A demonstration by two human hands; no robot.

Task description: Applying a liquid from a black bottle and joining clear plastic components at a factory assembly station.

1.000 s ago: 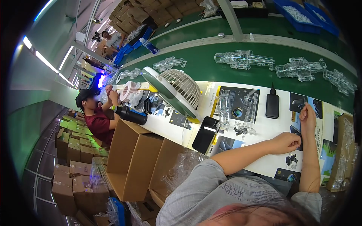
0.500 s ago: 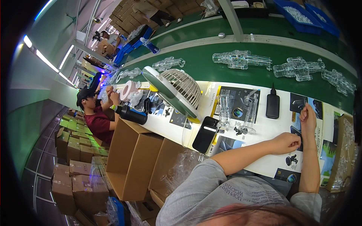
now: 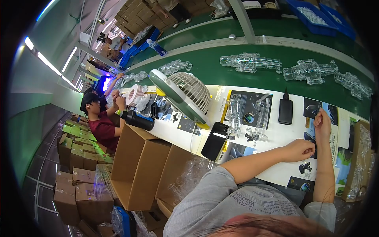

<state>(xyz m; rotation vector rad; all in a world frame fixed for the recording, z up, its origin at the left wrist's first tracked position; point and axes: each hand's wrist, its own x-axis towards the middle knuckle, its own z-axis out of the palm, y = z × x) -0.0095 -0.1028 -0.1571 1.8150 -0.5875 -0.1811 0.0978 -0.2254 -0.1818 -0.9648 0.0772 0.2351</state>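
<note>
My left hand (image 3: 301,150) is curled into a loose fist over the printed table covering, and no object shows in it. Just beyond it, my right hand (image 3: 323,121) is raised with its fingers drawn together, and nothing is visible between them. A black squeeze bottle with a pointed tip (image 3: 285,110) stands left of my right hand, untouched. Farther left are two clear, tube-like pieces with round bases, one (image 3: 235,116) beside the other (image 3: 260,120). A black phone (image 3: 215,141) lies at the table's near edge.
A green-and-white fan (image 3: 183,96) stands left of the clear pieces. Several clear figure-shaped pieces, one of them nearest the middle (image 3: 250,62), lie on the green conveyor belt (image 3: 205,65). Open cardboard boxes (image 3: 138,170) sit at left; a co-worker in dark red (image 3: 103,130) works beyond.
The clear pieces on the belt have shifted slightly left. In the far background a person has moved right, and another arm reaches up beyond the co-worker. My hands stay in place.
</note>
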